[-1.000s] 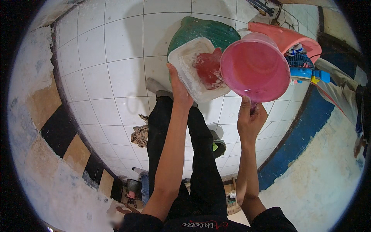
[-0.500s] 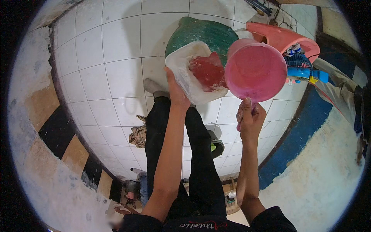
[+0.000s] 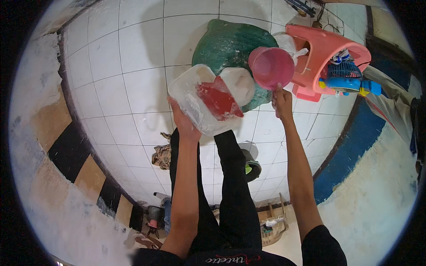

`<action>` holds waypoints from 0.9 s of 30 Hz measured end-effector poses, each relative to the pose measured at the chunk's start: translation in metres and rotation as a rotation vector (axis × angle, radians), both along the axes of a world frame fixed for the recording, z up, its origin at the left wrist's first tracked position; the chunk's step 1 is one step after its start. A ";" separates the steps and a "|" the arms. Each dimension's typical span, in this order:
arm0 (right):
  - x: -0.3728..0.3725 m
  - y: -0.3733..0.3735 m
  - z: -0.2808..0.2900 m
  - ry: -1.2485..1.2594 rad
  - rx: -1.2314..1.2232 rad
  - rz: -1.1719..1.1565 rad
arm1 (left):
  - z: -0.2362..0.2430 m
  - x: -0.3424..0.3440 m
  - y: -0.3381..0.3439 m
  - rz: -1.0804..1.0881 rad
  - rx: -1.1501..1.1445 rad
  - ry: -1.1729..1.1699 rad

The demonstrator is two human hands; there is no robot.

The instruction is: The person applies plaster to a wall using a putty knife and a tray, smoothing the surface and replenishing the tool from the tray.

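Note:
My left hand (image 3: 185,123) grips the near left side of a white rectangular plastic tub (image 3: 181,91), which is smeared with white residue. Inside the tub lies a flat, angular red piece (image 3: 218,101) dusted with white; its exact kind is unclear. My right hand (image 3: 283,103) is closed round the handle of a pink plastic dipper (image 3: 271,66). The dipper is held over the right side of a dusty green sack (image 3: 230,42) on the floor. Between tub and dipper shows a round white patch (image 3: 242,86), which looks like powder in the sack's opening.
To the right is an overturned pink plastic stool (image 3: 324,57) with a blue fan (image 3: 344,80) beside it. A dark bucket (image 3: 252,168) stands by my right leg, and a crumpled checked cloth (image 3: 161,156) lies left of my legs. Painted walls rise on both sides.
The dipper has moved away from me and lower, toward the sack. The tub has shifted left and slightly nearer to me, uncovering the round white patch.

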State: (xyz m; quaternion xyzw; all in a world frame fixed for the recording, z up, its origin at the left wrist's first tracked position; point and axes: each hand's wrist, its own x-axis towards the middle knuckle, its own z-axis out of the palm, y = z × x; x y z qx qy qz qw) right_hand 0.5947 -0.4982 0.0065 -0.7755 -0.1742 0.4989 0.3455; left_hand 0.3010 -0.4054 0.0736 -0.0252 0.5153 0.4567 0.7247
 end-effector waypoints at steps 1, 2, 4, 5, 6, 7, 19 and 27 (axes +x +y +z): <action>0.002 0.001 -0.004 0.029 -0.013 -0.001 | 0.002 -0.005 -0.003 0.003 -0.020 0.022; 0.003 0.001 -0.007 0.069 0.005 0.040 | 0.004 -0.010 -0.006 0.007 -0.040 0.042; 0.003 0.003 -0.017 0.136 -0.013 0.028 | 0.012 -0.016 -0.012 0.014 -0.065 0.035; 0.004 0.002 -0.021 0.167 -0.023 0.023 | 0.016 -0.018 -0.014 0.018 -0.078 0.028; 0.005 -0.001 -0.024 0.147 -0.046 0.018 | 0.016 -0.020 -0.019 0.024 -0.074 0.024; 0.001 0.000 -0.026 0.132 -0.066 0.014 | 0.015 -0.023 -0.022 0.031 -0.067 0.024; -0.008 0.011 0.050 -0.505 0.097 0.151 | 0.059 -0.031 -0.026 0.011 0.019 -0.055; -0.151 0.073 0.364 -0.496 0.465 0.490 | 0.182 -0.026 0.008 0.036 0.150 -0.132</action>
